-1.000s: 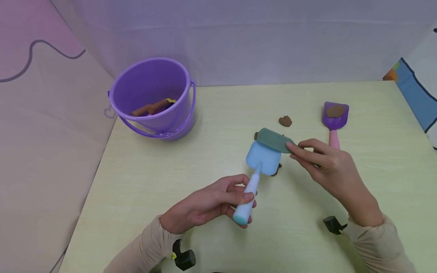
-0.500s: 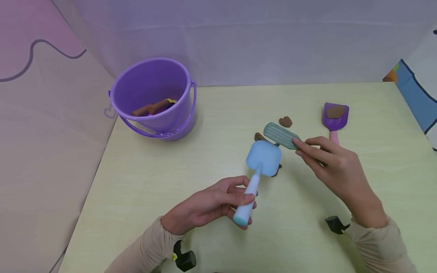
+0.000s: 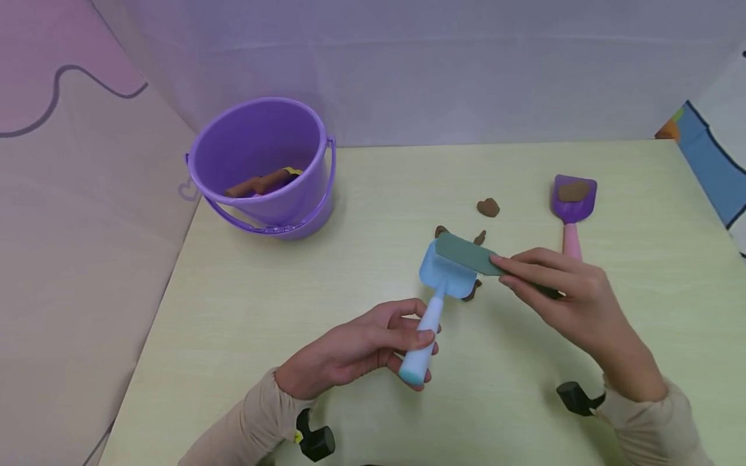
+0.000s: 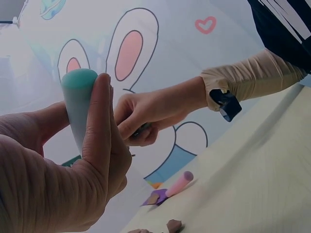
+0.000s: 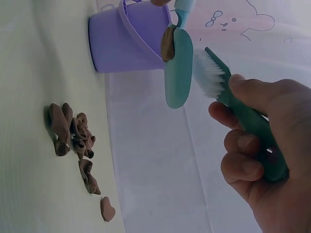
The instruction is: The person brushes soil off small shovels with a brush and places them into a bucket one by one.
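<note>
Maybe to keep it still, the left hand (image 3: 367, 343) grips the blue shovel (image 3: 438, 273); above the shovel, the right hand (image 3: 574, 294) grips the brush (image 3: 466, 253), bristles (image 5: 211, 75) down, likely for brushing.

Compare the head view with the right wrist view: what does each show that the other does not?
Only the head view: the purple shovel bearing a brown lump, the brown item inside the bucket, and the sleeves.

Only the right wrist view: the white bristles of the brush, and a small bow drawing on the backdrop.

Both: the bucket, the brush, the blue shovel and loose brown pieces on the table.
</note>
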`<state>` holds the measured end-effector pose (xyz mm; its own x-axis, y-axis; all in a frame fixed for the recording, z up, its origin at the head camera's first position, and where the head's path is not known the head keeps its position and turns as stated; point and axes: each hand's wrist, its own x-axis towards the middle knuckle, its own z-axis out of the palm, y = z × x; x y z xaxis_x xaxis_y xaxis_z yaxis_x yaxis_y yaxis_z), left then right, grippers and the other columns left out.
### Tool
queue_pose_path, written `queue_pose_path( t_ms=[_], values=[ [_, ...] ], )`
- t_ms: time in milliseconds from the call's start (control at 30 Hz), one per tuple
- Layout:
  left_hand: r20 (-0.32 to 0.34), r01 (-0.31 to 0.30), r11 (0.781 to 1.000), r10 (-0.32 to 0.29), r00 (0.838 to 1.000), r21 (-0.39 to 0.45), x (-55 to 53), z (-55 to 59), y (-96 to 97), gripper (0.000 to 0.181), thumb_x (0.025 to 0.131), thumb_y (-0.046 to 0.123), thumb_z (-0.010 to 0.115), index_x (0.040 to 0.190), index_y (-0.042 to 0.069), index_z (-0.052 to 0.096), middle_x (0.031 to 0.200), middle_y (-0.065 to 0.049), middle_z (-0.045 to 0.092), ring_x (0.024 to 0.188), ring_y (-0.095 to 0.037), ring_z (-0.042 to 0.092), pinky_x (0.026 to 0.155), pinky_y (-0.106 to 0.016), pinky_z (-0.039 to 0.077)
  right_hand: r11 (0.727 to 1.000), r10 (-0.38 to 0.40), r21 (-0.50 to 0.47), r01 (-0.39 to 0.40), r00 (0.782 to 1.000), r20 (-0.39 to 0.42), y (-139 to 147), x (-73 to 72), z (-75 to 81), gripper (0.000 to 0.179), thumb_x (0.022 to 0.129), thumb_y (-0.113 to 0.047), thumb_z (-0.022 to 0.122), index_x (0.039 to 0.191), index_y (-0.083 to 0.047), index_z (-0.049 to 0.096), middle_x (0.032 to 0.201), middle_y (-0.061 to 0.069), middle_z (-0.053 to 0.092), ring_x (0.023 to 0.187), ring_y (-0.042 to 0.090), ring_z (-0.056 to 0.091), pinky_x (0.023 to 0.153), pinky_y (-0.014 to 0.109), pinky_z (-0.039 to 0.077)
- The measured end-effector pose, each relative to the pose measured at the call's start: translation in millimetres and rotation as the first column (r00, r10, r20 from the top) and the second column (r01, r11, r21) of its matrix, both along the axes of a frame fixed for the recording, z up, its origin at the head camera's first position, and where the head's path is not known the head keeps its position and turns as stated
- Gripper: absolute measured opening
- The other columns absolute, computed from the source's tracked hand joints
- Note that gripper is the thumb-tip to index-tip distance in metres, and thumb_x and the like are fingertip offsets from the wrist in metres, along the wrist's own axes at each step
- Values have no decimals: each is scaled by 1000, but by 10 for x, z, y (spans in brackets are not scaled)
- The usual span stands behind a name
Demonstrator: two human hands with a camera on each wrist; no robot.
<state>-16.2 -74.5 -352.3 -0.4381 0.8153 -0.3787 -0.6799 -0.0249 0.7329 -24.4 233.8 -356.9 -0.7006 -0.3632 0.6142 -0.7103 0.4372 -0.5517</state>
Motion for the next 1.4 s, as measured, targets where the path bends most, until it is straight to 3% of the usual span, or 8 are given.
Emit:
queue_pose_path(
  t_ms=[267,500,733,967,1400],
  values=[
    [5,3,1000,-3,1000,7,-3,4,5,19,101,14,63,116,8,53,99,-2,65,80,-19,74,75,-34,65,990,138,29,-140,989,59,-11,8,-7,40,105,-35,60,118,-2,78,100,2,74,81,-4,56,63,11,44],
    [-4,8,1000,-8,1000,1,-3,0,9,18,101,12,62,116,8,52,99,-2,65,81,-19,74,76,-35,65,983,154,91,-159,987,54,-5,-3,-1,40,107,-36,57,121,-5,77,103,0,72,82,-5,54,65,10,44],
    [-16,11,1000,-11,1000,0,-5,-22,11,17,102,11,61,115,8,52,100,-3,65,83,-20,74,78,-36,65,979,74,190,-75,997,10,-20,13,8,42,108,-43,53,123,-12,78,103,-5,71,75,-5,49,60,8,40],
    [-25,13,1000,-13,1000,5,-1,-28,8,17,102,12,62,114,7,52,100,-3,65,83,-21,74,78,-37,65,977,15,214,-7,999,-34,-25,13,8,42,107,-46,53,122,-16,79,101,-5,71,70,-5,46,56,9,37],
    [-25,32,999,-32,999,-1,12,-34,9,17,101,13,63,114,8,53,99,-3,66,82,-19,74,78,-37,65,960,-104,245,135,985,-136,1,-14,-41,46,107,-51,49,119,-20,81,95,-2,70,60,3,50,53,12,39]
  ],
)
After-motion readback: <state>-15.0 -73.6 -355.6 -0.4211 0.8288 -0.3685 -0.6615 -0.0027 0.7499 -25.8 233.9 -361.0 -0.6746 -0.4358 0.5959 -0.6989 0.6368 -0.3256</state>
